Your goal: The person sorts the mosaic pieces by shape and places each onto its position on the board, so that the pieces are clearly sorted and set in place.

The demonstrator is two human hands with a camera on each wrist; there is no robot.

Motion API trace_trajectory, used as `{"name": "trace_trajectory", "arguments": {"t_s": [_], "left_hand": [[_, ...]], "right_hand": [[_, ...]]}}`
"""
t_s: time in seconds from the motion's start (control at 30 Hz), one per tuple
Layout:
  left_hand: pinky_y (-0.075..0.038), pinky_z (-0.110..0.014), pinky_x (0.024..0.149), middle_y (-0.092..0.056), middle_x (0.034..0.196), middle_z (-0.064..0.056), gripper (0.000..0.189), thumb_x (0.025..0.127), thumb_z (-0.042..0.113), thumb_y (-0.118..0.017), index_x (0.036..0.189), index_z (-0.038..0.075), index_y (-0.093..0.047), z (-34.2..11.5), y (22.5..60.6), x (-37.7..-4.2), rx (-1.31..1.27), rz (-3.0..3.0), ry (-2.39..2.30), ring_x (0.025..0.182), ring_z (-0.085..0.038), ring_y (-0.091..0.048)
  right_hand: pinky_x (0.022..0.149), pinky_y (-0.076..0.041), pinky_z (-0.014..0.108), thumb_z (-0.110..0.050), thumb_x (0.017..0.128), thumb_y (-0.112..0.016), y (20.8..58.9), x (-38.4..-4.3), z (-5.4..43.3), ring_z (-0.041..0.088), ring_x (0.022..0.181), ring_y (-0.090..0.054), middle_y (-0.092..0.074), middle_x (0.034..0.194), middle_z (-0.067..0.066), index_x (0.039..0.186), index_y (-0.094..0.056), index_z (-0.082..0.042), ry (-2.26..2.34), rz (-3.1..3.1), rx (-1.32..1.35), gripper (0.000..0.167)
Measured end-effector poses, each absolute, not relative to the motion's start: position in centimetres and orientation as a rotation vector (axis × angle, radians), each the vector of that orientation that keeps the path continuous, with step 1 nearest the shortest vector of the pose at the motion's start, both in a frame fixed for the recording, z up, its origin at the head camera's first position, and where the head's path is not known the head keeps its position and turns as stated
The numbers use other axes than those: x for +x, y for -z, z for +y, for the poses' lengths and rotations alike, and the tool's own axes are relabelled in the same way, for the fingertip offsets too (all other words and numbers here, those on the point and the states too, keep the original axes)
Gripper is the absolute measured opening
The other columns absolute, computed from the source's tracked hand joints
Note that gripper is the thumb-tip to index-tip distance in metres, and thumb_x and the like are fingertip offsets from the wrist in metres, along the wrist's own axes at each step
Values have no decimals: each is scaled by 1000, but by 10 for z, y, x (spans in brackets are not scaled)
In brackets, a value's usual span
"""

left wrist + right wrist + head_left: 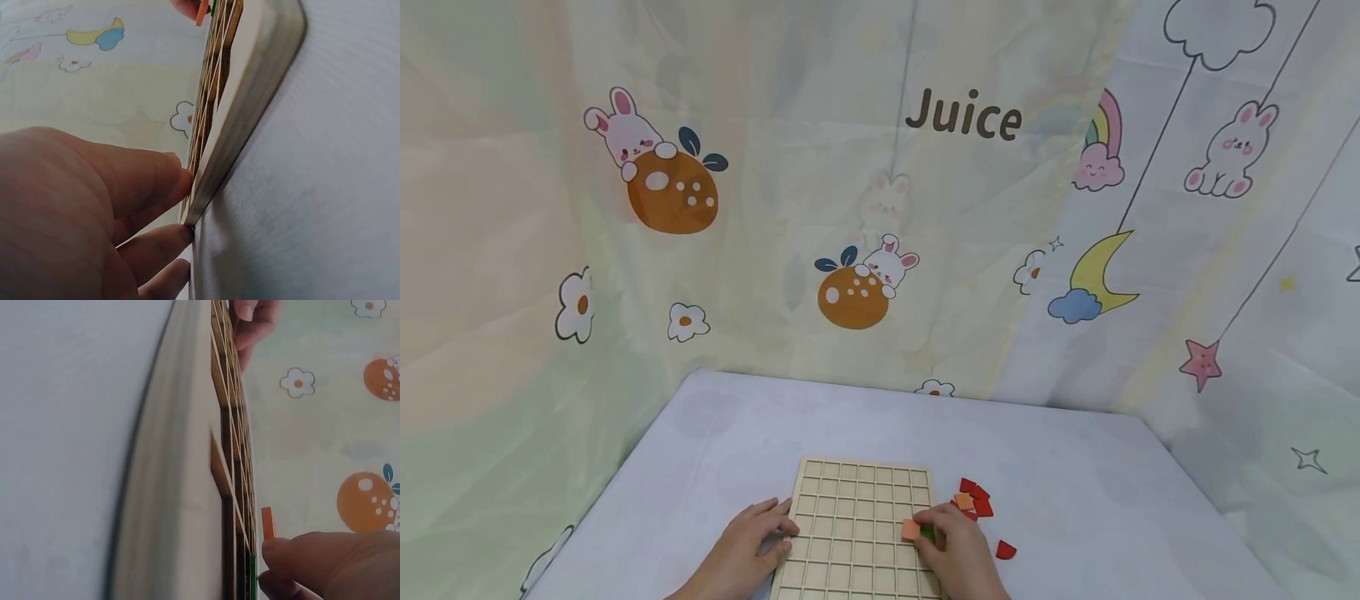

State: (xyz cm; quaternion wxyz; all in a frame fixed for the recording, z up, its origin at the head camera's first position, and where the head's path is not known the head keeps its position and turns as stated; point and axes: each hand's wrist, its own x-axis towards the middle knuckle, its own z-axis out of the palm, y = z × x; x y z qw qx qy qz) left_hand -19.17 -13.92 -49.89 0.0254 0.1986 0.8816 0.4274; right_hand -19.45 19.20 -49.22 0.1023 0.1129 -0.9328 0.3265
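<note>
The gridded wooden board [832,507] lies on the table [722,450]; its near edge is cut off by the bottom of the head view. The left hand [752,537] is unclenched, fingers extended and fingertips touching the board's left edge; how far the thumb overlaps the rim is hard to make out. The right hand [958,546] pinches an orange tile [911,530] between thumb and finger above the right part of the grid. The tile's lower end is covered by the fingertips in the right wrist view, and the remaining fingers run out of frame. A green piece [927,531] is mostly hidden under that hand; whether it sits in a cell or is held cannot be determined. Right of the board, overlapping red pieces [983,506] lie around a second orange tile [964,501], partly obscured by the hand. A separate red piece [1006,550] lies nearer, fully visible.
</note>
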Motion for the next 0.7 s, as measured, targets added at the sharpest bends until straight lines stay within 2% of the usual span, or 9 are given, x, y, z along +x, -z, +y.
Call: {"name": "trace_trajectory", "arguments": {"t_s": [0.2, 0.4, 0.7], "left_hand": [[-32, -75, 98, -53, 141, -16, 8, 92, 24, -67, 99, 27, -67, -139, 501, -193, 640, 2736, -1318, 132, -49, -39], [-32, -75, 98, -53, 140, -17, 8, 92, 23, -67, 99, 26, -67, -139, 499, -192, 641, 2745, -1320, 132, -49, -39], [-31, -76, 98, -53, 140, -16, 8, 92, 22, -67, 100, 25, -67, -138, 498, -190, 636, 2736, -1344, 133, -50, -37]], "right_hand": [[74, -52, 20, -20, 83, -78, 493, -195, 190, 7, 91, -55, -59, 100, -13, 101, -73, -20, -954, -2798, 341, 19], [75, -54, 22, -21, 82, -78, 493, -195, 188, 8, 91, -56, -58, 101, -12, 102, -74, -21, -921, -2827, 320, 20], [72, -50, 20, -21, 83, -77, 492, -195, 187, 5, 88, -53, -55, 100, -12, 103, -73, -22, -944, -2857, 326, 20]]}}
